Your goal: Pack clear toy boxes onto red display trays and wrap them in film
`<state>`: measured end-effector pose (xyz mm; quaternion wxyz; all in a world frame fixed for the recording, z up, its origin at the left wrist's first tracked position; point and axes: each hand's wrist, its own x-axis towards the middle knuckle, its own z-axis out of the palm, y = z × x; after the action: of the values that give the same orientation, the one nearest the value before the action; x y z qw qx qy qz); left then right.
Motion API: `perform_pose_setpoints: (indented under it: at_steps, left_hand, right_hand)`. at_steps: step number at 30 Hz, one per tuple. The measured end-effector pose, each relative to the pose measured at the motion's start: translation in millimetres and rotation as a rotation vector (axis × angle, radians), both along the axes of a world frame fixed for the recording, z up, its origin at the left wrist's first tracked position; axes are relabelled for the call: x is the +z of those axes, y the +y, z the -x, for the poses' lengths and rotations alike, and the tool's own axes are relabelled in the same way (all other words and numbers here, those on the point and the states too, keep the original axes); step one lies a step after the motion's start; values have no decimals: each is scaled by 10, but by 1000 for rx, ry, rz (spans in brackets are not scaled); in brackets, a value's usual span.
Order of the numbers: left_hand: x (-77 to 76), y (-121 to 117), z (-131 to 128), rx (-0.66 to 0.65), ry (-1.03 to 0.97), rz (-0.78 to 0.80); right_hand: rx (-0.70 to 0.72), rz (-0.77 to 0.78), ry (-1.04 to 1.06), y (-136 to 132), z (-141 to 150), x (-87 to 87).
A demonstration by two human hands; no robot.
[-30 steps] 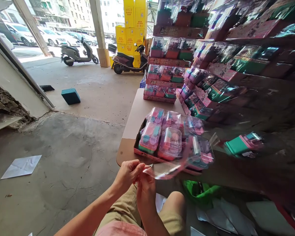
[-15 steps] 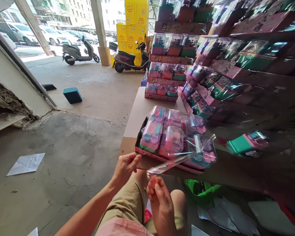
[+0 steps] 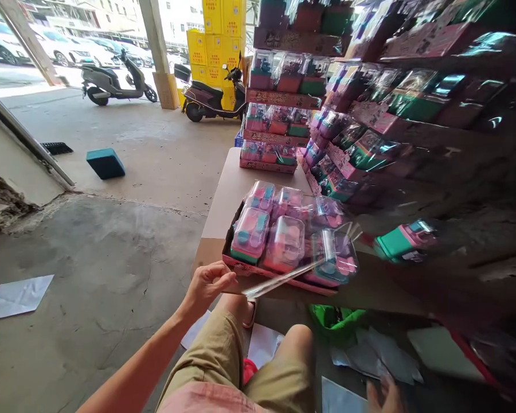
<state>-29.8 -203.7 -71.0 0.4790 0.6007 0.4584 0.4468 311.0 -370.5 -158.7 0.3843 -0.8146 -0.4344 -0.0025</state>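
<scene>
My left hand (image 3: 212, 282) is closed in a pinch by the front left corner of a shallow display tray (image 3: 241, 267). It grips clear plastic film (image 3: 279, 279), whose shiny folded edge slants up to the right across the tray. Inside the tray stand several pink and teal toy boxes (image 3: 286, 244) with clear lids. My right hand (image 3: 386, 396) is low at the right, blurred and cut off by the frame's bottom edge; whether it holds anything is unclear. Closest to it are clear plastic sheets or bags (image 3: 376, 353) under the table.
Stacked trays of wrapped toy boxes (image 3: 279, 117) rise at the table's far end (image 3: 223, 198) and along the right. A single green and pink box (image 3: 402, 241) lies right of the tray. Below are a green bag (image 3: 337, 321) and paper sheets (image 3: 17, 297). Scooters (image 3: 116, 80) stand beyond.
My right hand has left the film near my left hand and moved down to the right. My left hand keeps its place by the tray corner. The view has shifted right.
</scene>
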Motion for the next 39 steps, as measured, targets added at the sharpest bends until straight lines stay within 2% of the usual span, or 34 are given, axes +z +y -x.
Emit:
perform_pose_setpoints:
  at_steps: [2, 4, 7, 9, 12, 15, 18, 23, 26, 28, 30, 32, 34, 39]
  left_hand:
    - [-18, -27, -22, 9, -21, 2]
    - [-27, -52, -38, 17, -14, -13]
    - [-37, -76, -45, 32, 31, -48]
    - [-44, -84, -40, 38, 47, -54]
    - [-48, -89, -23, 33, 53, -48]
    - [-51, -93, -7, 20, 48, -32]
    - [-70, -96, -1, -1, 16, 12]
    - [-95, -96, -11, -4, -27, 33]
    - [-96, -96, -18, 27, -64, -12]
    - [-98, -100, -20, 37, -71, -22]
    - [-101, -106, -21, 40, -65, -7]
    - [-103, -109, -22, 51, -71, 20]
    - [-99, -106, -23, 50, -99, 57]
    - [-86, -92, -22, 45, -144, 133]
  right_hand:
    - [54, -154, -142, 318, 209, 347]
    - [200, -341, -308, 683, 516, 817]
    - [415, -439, -484, 1258, 888, 1504]
    - [493, -371, -485, 1622, 966, 1799]
    - [668, -57, -408, 2007, 886, 1971]
    - [853, 185, -302, 2041, 755, 1987]
    - [909, 226, -212, 1766, 668, 1963]
    - [717, 24, -159, 1265, 576, 1767]
    - [463, -165, -114, 1146, 549, 1517]
    - [273, -239, 48, 1117, 540, 1332]
    - [174, -225, 341, 1095, 532, 1174]
    - [183, -155, 653, 1059, 526, 1074]
    - [209, -103, 847, 1008, 531, 1037]
    - [176, -107, 965, 916, 588, 1056]
